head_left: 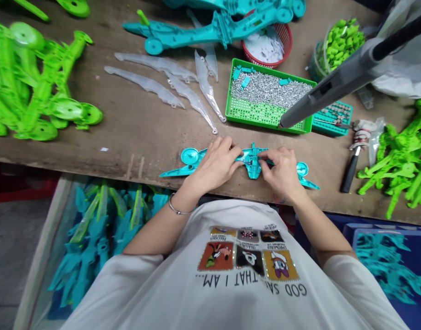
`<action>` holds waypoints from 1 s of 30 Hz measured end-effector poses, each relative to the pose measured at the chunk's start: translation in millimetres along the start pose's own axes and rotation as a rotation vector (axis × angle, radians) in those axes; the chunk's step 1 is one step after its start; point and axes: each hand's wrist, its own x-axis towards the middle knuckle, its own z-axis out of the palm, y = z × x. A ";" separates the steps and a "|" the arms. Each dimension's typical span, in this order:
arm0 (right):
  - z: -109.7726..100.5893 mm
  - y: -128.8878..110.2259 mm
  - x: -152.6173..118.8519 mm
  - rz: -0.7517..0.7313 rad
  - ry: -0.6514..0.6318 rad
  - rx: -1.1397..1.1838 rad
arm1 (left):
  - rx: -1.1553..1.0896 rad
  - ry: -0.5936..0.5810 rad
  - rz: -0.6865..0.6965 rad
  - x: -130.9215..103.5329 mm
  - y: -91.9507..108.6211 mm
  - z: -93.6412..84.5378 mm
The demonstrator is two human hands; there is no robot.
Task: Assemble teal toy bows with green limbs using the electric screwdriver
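A long teal plastic shell half [253, 170] lies with its hollow side up near the table's front edge. It has a round disc at each end and a ribbed cross-piece in the middle. My left hand [219, 160] rests over its left part, fingers curled on it, thumb close to the cross-piece. On the right part lies my right hand [279, 167], thumb and finger pinched beside the cross-piece. A small dark reddish bit, perhaps wire, shows between the hands. What the right fingertips pinch is hidden.
Clear plastic blades [145, 85] lie beyond my hands, near a green basket [265, 124] of screws. A grey screwdriver-like tool [330, 85] hangs at the right. Green parts [41, 87] pile up at left; a black-handled tool [351, 174] lies at right. Teal parts [93, 243] fill a bin below.
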 end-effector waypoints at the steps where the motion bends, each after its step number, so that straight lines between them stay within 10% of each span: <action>1: 0.4 -2.6 2.0 0.009 -0.031 -0.018 | -0.026 -0.004 0.017 0.6 -1.8 1.2; 22: -20.6 2.7 -14.6 0.039 -0.077 0.328 | -0.340 0.118 -0.070 1.5 -5.3 19.0; 30: -17.7 2.0 -35.6 -0.030 -0.049 0.057 | -0.332 0.127 -0.045 0.0 -7.8 21.4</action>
